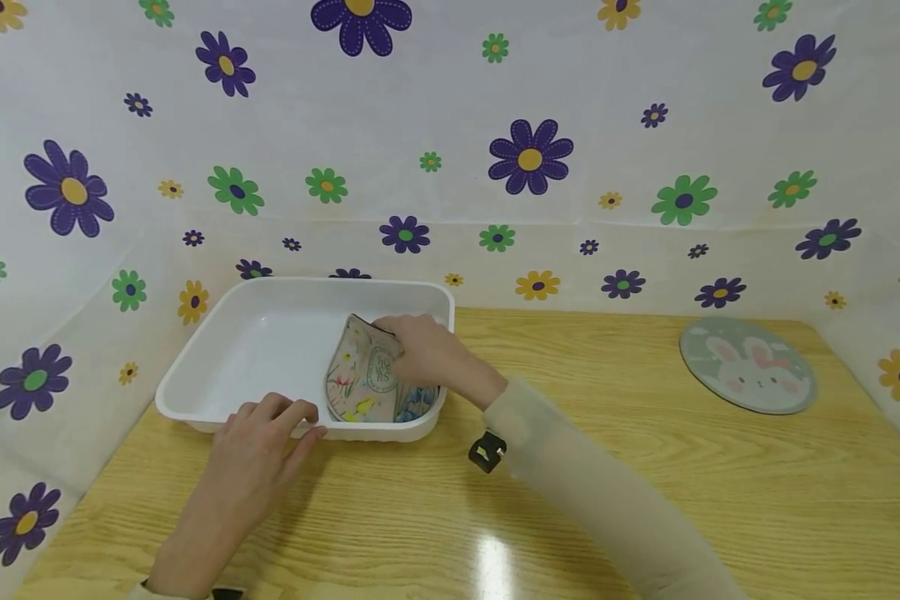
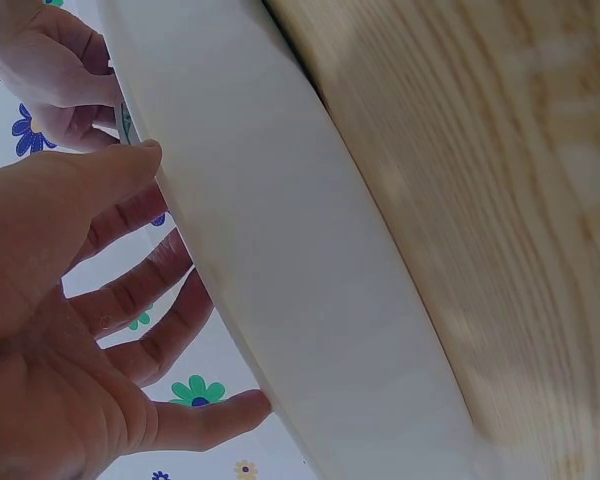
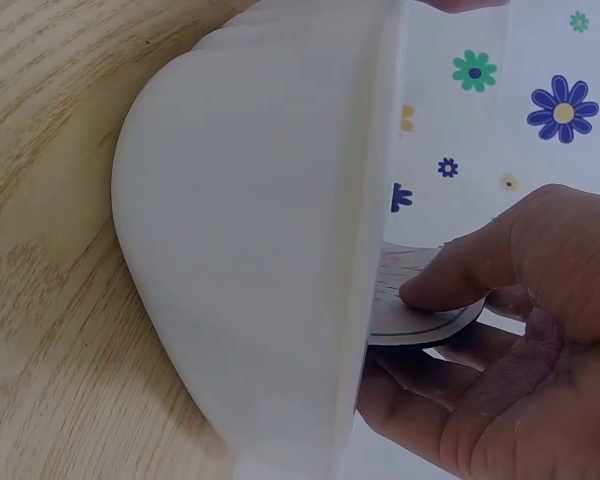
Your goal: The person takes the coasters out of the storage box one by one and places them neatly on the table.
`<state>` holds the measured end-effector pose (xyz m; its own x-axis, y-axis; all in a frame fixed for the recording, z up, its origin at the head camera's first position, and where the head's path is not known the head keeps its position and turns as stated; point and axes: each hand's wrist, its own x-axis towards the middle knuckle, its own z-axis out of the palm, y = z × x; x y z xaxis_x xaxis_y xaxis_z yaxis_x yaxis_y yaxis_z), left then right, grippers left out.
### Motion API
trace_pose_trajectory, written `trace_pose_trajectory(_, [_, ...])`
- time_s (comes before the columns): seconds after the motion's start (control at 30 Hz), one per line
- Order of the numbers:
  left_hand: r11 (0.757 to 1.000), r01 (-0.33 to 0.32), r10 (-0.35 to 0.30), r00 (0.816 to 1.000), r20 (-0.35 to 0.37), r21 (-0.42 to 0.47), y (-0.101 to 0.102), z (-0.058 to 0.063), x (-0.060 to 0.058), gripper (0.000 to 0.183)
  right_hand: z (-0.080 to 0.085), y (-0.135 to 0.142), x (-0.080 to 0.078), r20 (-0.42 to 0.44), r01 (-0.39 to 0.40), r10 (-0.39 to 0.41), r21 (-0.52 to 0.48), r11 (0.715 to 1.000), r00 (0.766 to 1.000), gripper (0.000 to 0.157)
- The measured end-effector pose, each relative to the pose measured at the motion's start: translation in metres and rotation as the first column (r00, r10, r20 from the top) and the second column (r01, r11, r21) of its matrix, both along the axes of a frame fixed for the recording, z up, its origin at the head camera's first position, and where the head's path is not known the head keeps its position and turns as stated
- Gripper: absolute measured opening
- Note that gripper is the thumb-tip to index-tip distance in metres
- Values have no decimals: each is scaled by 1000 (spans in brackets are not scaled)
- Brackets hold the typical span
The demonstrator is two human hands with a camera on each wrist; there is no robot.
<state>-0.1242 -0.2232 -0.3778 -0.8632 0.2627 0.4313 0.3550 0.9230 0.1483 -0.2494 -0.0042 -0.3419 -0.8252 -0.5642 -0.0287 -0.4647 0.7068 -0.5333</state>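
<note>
A white plastic basin stands on the wooden table. The left hand holds its front rim; in the left wrist view the thumb lies against the rim while the other fingers reach over it. Inside the basin's right end, the right hand grips a floral mat with pink and yellow flowers and round lettering. Its thumb presses the printed face in the right wrist view, and its fingers are under the dark backing. A blue-flowered part shows beside it; I cannot tell whether that is a second mat.
A round mat with a rabbit print lies flat on the wooden table at the far right. White cloth printed with flowers hangs behind and on both sides. The basin's back wall stands close to it.
</note>
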Motion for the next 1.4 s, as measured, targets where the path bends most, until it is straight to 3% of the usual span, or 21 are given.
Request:
trace_pose_trajectory(0.4, [1000,8,-8,1000,-5,14,0,0,0,14,4,6,0,18,20,-18,-154,988,1000,61])
trace_pose_trajectory(0.77, [1000,8,-8,1000,1,14,0,0,0,13,7,16,-2,35,63,-55,-296,953,998,60])
trace_pose_trajectory(1.07, [1000,16,-16,1000,-5,10,1,1,1,14,-3,25,2,156,169,-110,-443,881,982,61])
trace_pose_trajectory(1.4, [1000,5,-5,1000,15,-11,1,2,1,12,-10,30,7,266,271,-153,-499,823,952,60])
